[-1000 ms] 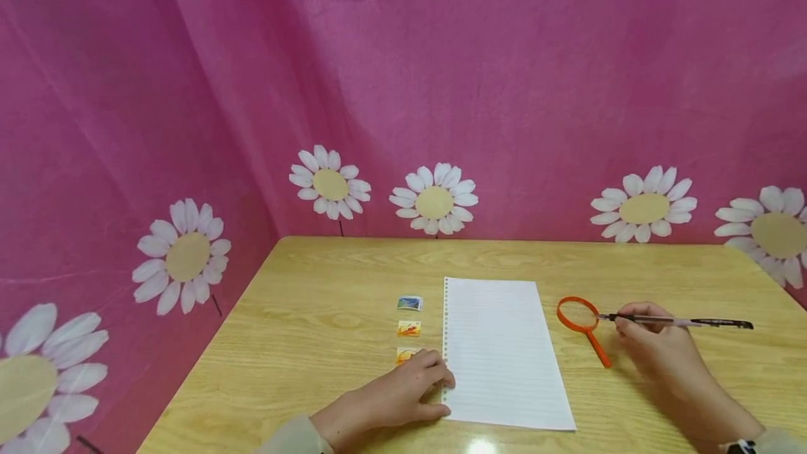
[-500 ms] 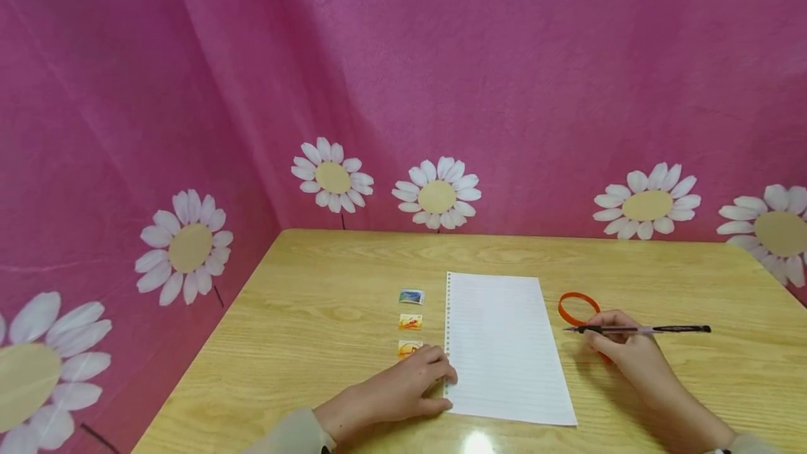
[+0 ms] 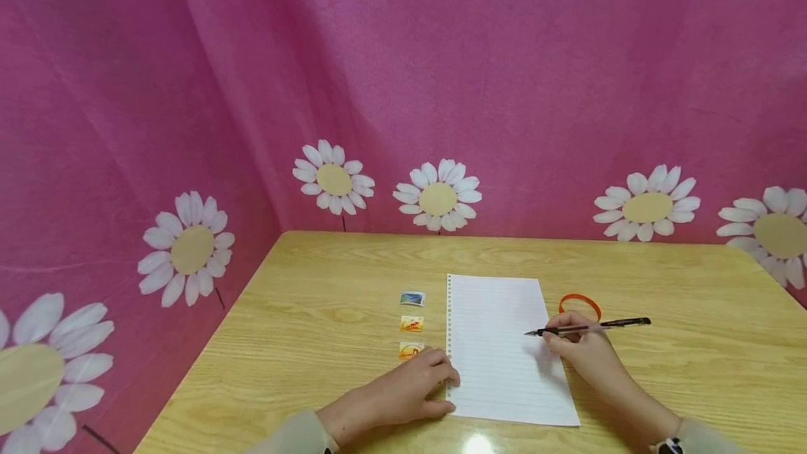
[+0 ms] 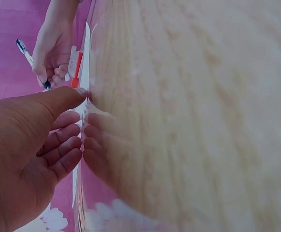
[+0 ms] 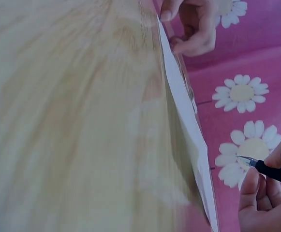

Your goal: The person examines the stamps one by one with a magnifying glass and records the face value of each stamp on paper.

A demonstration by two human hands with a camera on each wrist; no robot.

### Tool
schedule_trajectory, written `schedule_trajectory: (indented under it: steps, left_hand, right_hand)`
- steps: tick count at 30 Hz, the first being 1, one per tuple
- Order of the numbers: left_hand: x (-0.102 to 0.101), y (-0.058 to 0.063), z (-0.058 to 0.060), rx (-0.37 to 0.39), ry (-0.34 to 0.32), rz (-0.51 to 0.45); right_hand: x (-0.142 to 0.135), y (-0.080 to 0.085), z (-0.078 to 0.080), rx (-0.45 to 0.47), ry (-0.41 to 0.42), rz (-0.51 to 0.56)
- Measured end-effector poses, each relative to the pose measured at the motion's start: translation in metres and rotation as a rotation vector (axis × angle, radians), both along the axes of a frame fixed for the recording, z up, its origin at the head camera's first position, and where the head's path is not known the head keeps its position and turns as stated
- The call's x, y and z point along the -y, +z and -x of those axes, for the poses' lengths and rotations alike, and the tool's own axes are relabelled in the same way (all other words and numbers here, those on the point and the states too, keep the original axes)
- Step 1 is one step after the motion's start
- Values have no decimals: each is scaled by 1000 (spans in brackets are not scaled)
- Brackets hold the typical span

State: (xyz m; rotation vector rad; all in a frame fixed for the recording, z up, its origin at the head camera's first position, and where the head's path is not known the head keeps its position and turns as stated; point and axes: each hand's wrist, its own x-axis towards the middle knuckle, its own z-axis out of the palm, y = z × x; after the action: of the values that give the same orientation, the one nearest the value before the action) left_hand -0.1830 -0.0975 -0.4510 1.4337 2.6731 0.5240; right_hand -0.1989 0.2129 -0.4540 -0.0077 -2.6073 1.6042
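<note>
My left hand (image 3: 416, 387) rests with bent, relaxed fingers on the lower left, punched edge of a lined sheet of paper (image 3: 494, 342). In the left wrist view its thumb and fingertips touch the sheet's edge. My right hand (image 3: 586, 349) pinches a ballpoint pen (image 3: 624, 323) near its dark grip, over the sheet's right side. The bare nib (image 5: 246, 159) points left, raised above the paper in the right wrist view. Behind the right hand lies an orange-red magnifying glass (image 3: 578, 296). That hand hides its handle in the head view, though the handle (image 4: 77, 67) shows in the left wrist view.
Left of the sheet, a blue-green stamp-like picture (image 3: 412, 298), a yellow one (image 3: 412, 324) and another yellow one (image 3: 410, 350) form a column. The last is partly behind my left hand. A pink flowered cloth (image 3: 536, 90) hangs behind the wooden table (image 3: 315, 314).
My right hand has moved left with the pen, from beside the magnifying glass to over the sheet, now covering the glass's handle. My left hand has stayed at the sheet's edge.
</note>
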Motion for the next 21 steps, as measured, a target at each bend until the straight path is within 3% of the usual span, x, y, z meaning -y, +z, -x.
schedule_trajectory:
  steps: [9, 21]
  left_hand:
    - [0, -1, 1, 6, -1, 2]
    - [2, -1, 2, 1, -6, 5]
  right_hand:
    - [25, -4, 7, 80, 17, 117]
    - [47, -5, 19, 66, 72, 90]
